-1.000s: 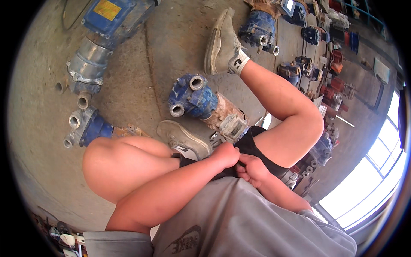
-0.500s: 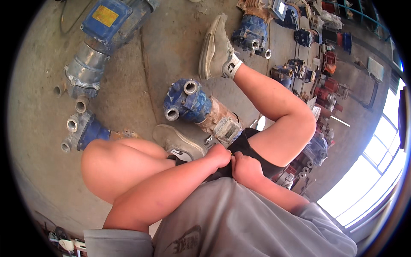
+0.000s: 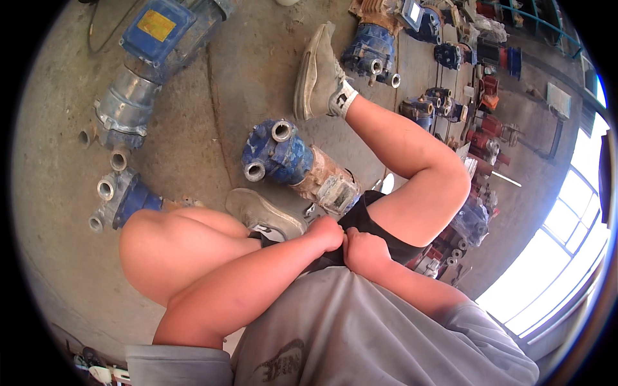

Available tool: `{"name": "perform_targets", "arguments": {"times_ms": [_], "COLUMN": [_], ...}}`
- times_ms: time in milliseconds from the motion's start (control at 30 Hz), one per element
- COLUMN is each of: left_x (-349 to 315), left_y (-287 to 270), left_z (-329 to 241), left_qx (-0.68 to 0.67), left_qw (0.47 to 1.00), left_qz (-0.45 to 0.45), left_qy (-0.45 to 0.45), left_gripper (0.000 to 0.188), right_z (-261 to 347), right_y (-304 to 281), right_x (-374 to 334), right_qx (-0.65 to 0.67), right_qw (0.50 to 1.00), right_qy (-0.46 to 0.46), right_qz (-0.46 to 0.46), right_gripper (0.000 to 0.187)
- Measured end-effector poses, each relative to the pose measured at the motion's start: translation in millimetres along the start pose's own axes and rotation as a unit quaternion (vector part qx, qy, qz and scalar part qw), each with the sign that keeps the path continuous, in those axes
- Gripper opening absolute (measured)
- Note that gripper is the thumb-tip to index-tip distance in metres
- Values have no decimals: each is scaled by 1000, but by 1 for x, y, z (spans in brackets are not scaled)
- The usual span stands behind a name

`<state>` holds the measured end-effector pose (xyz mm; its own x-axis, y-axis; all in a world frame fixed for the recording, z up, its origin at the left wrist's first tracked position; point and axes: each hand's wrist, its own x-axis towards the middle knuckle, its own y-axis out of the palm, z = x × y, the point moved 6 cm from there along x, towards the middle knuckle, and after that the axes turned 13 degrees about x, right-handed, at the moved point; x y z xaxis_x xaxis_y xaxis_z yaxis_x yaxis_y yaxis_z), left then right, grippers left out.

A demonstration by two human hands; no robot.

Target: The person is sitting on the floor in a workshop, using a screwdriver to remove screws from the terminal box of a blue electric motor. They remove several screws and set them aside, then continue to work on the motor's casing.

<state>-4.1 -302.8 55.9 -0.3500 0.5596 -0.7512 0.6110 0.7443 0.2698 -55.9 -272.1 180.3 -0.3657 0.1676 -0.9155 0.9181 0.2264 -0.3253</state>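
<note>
Close together over my lap, my left hand (image 3: 327,233) and my right hand (image 3: 367,249) are both closed, with their fingertips meeting in front of my black shorts (image 3: 400,242). A tiny yellowish spot shows between them, too small to name; my fingers hide whatever they hold. Just beyond my hands, between my bent legs, lies a worn blue pump (image 3: 278,153) with two round metal ports. Its motor end (image 3: 329,180) is rusty brown and points toward my lap. Small metal pieces (image 3: 310,211) lie beside my left shoe (image 3: 265,212).
At the left are a large blue-and-silver motor unit (image 3: 129,103) and a smaller ported pump (image 3: 125,196). Another blue pump (image 3: 370,51) stands beyond my right shoe (image 3: 315,74). Several blue and red machine parts (image 3: 450,106) line the right side, before bright windows (image 3: 547,257).
The floor and machines sit slightly further left in the picture, as does my right leg. My hands stay closed together over my lap.
</note>
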Motion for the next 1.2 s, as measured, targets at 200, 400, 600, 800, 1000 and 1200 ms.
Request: {"name": "perform_targets", "arguments": {"times_ms": [200,400,600,800,1000,1200], "left_x": [-74,-125,-146,-154,-165,-167], "left_y": [-16,-44,-47,-55,-57,-54], "left_z": [-38,-48,-50,-50,-52,-47], "left_qx": [282,358,337,306,364,354], "left_qw": [927,877,863,871,846,847], "left_qz": [-189,-263,-303,-297,-299,-309], "left_qy": [158,185,222,243,248,247], "left_gripper": [39,41,35,32,30,28], "right_z": [-56,-21,-23,-43,-13,-41], "right_y": [57,-6,19,29,-8,25], "right_x": [37,-2,14,17,-7,15], "right_qx": [417,144,-84,451,72,218], "right_qw": [903,971,994,890,994,975], "right_qy": [-97,-81,-3,72,-41,-18], "right_qz": [-39,-174,70,18,-66,-40], "right_gripper": [38,42,49,45,43,39]}}
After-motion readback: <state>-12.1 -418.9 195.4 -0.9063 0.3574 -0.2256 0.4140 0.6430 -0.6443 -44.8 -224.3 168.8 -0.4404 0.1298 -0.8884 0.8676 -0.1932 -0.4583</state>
